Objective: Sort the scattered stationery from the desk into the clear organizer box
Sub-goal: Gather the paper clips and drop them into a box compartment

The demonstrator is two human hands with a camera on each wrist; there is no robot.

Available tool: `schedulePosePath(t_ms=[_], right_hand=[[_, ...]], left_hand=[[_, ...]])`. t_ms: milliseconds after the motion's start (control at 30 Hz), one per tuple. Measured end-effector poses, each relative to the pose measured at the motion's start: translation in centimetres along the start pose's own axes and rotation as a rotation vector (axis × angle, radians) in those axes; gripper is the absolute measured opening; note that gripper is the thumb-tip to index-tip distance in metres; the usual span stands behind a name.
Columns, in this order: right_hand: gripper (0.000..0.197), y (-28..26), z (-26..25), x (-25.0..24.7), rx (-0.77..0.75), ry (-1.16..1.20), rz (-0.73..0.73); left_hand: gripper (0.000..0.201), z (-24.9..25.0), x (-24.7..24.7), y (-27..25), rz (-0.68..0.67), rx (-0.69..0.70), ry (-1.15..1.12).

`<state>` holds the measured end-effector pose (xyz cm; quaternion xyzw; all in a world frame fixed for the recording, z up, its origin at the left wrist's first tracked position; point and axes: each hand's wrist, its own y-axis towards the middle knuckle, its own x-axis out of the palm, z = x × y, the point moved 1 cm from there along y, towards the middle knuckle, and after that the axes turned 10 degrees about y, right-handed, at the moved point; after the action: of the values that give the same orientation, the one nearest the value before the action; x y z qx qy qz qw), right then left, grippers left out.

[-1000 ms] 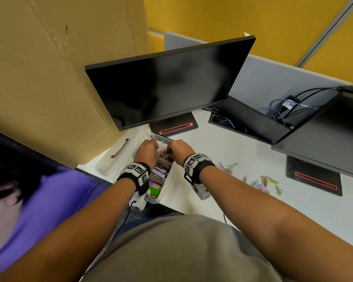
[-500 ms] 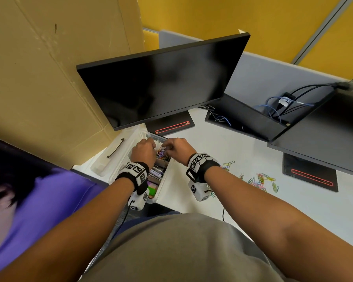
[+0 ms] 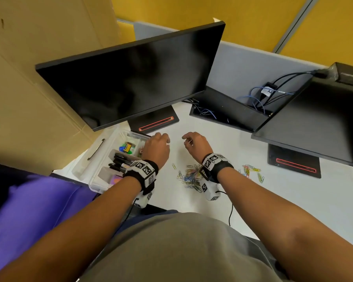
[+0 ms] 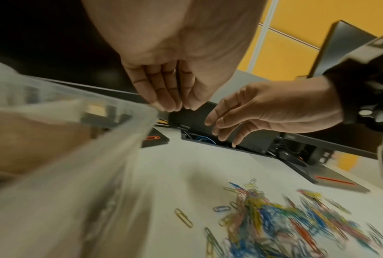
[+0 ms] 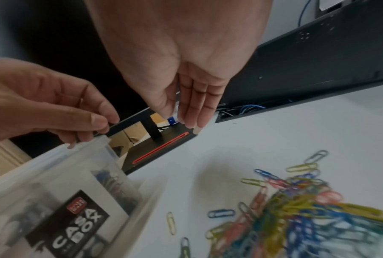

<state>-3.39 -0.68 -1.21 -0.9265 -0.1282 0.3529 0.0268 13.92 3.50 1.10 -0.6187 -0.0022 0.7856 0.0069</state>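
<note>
The clear organizer box (image 3: 128,133) stands at the desk's left and holds markers (image 3: 121,160), batteries (image 3: 127,147) and sticky notes. My left hand (image 3: 165,139) hovers at its right rim with loosely bent fingers, holding nothing; in the right wrist view its fingertips (image 5: 75,141) touch the box (image 5: 86,174) rim. My right hand (image 3: 184,139) hangs relaxed and empty over the bare desk right of the box. A pile of coloured paperclips (image 3: 189,177) lies under my right wrist, also shown as paperclips (image 4: 285,221) in the left wrist view. More clips (image 3: 251,170) lie farther right.
A black monitor (image 3: 130,78) and its base (image 3: 153,124) stand just behind the box. A second monitor (image 3: 314,119) and base (image 3: 293,161) are at the right, with a cable tray (image 3: 222,110) between. The box lid (image 3: 96,149) lies left; cardboard (image 3: 29,78) stands behind; a purple sleeve (image 3: 29,200) is close by.
Both hands were together over the box with coloured clips between them. They have drawn apart and moved right, now empty; the right hand is over the desk.
</note>
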Motion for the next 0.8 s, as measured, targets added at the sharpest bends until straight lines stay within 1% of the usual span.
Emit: schedulePosePath(t_ms=[67,200,367,500,600,700,800], right_hand=[[0.025,-0.5,1.7,-0.6,0.031,-0.025,-0.015],[0.027,-1.4,4.6,-1.5,0.095,-0.073,-0.067],[0.033,-2.0,7.4,-2.0,0.144,-0.201,-0.151],[0.036,-2.3,9.2,-2.4,0.193,-0.290,-0.218],[0.043,-2.4,10.4,-2.9,0.229,-0.346,-0.242],[0.044,-2.4,11.6,-3.2,0.258,-0.378,-0.274],[0.035,-2.7,12.4,-3.2,0.214,-0.389,-0.301]], left_hand=[[0.016,1.5,0.8,-0.1,-0.041,0.046,0.007],[0.019,3.4,2.8,-0.5,-0.168,0.112,0.046],[0.025,4.4,5.3,-0.4,-0.323,0.089,0.121],[0.036,4.3,7.1,-0.7,-0.446,0.008,0.172],[0.049,3.9,8.4,-1.1,-0.516,-0.105,0.172],[0.058,3.5,9.8,-1.7,-0.536,-0.209,0.134],[0.060,4.0,10.7,-2.0,-0.527,-0.237,0.100]])
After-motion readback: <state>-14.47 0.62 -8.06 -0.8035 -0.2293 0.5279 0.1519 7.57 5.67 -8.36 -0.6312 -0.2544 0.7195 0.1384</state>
